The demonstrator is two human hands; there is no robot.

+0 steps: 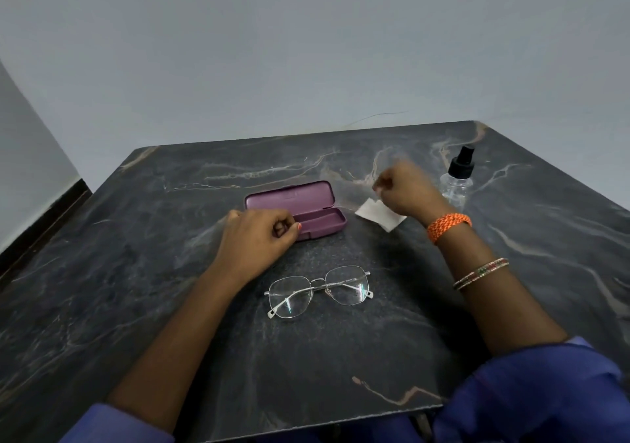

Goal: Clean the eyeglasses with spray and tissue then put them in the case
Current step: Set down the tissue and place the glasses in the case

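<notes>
- Eyeglasses (318,291): thin metal frame, clear lenses, temples folded; lying on the desk (136,289) at the near centre, between the two forearms, touched by neither hand
- Case (300,209): purple hard case, open, lid raised at the far side; it sits beyond the eyeglasses, apart from them
- Tissue (380,214): small white sheet, to the right of the case; one corner appears lifted off the desk under the right hand
- Spray bottle (456,180): clear body, black pump top, upright at the far right, just behind the right wrist
- Left hand (259,238): fingers curled in, resting at the near left end of the case; whether they grip the case edge cannot be told
- Right hand (405,188): blurred, fingers curled, raised over the tissue; it appears to pinch the tissue's upper corner, though the blur leaves this uncertain
- Right forearm: orange woven band (448,226) at the wrist, thin bangles (480,272) further up
- Blue sleeves (531,391) at the lower edge of the view
- Grey wall (306,50) behind the desk
</notes>
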